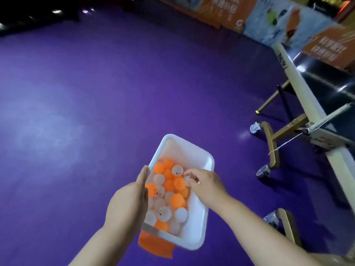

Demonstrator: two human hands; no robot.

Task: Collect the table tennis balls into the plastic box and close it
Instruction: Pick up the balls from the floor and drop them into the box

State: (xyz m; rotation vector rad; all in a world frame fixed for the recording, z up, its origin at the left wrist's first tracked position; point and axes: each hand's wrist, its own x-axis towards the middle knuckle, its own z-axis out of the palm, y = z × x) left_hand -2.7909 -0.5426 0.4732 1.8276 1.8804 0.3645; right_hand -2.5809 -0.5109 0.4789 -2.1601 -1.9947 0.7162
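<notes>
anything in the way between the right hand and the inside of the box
Nothing visible does. The plastic box has no lid over it, and the right hand is right above the balls inside. The left hand holds the box's left wall, clear of the opening.

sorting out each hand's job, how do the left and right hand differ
The left hand grips the plastic box by its left wall; the right hand hovers over the balls inside it. The left hand lies stretched along the rim; the right hand's fingers are curled. Both are bare, at the open box.
</notes>
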